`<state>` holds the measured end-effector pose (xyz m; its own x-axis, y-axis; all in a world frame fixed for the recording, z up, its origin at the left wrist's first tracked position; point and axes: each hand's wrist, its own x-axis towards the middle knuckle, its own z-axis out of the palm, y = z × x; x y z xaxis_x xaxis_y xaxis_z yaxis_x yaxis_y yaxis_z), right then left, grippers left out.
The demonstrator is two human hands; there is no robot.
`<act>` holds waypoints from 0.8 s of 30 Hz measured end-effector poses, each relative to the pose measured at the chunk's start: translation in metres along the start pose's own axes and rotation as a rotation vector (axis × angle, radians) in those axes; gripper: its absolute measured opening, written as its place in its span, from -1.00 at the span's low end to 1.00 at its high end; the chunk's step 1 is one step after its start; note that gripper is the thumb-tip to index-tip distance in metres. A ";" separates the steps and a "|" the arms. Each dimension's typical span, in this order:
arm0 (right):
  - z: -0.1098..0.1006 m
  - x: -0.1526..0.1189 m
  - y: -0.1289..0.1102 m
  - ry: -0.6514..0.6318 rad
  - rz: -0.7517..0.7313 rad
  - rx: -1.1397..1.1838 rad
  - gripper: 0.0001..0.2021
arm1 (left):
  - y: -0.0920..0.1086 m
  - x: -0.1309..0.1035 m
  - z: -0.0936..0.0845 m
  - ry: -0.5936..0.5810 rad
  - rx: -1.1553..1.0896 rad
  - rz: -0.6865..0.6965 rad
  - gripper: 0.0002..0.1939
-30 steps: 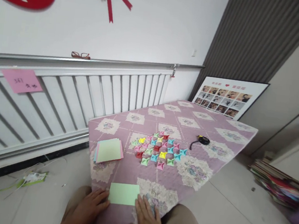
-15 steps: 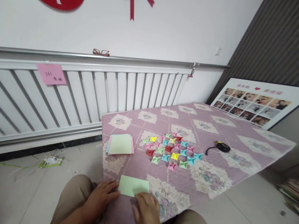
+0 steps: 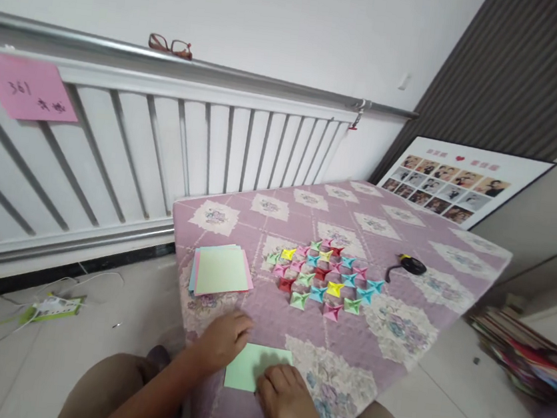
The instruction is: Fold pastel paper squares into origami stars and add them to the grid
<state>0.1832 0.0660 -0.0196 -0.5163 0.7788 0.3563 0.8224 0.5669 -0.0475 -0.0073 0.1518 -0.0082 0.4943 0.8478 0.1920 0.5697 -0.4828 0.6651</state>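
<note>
A light green paper (image 3: 246,368), rectangular in outline, lies on the patterned tablecloth near the table's front edge. My left hand (image 3: 227,339) is at the paper's upper left corner with its fingers curled; what they hold, if anything, is hidden. The fingers of my right hand (image 3: 287,398) rest, slightly bent and spread, on the paper's lower right part. Behind the left hand lies a stack of coloured square sheets (image 3: 224,271), light green on top. Several small folded paper pieces (image 3: 321,274) in pink, red, yellow, green and blue stand in rows farther back.
A black tape measure (image 3: 411,264) lies on the tablecloth (image 3: 310,199) at the right. Glasses (image 3: 170,46) rest on the pipe above the white radiator (image 3: 164,149). A photo board (image 3: 457,182) leans behind the table. A power strip (image 3: 53,307) is on the floor.
My left hand has risen from the paper's left edge to its upper left corner, fingers more curled. My right hand stays on the paper. The view has shifted and tilted.
</note>
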 end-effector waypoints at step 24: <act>-0.025 0.023 -0.008 0.220 0.263 0.214 -0.87 | -0.039 0.014 -0.044 -0.183 -0.324 -0.100 -0.48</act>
<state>0.1707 0.0731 0.0121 -0.2127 0.8419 0.4959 0.8393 0.4173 -0.3484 -0.0519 0.1926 0.0004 0.5720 0.8203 0.0021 0.3986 -0.2802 0.8732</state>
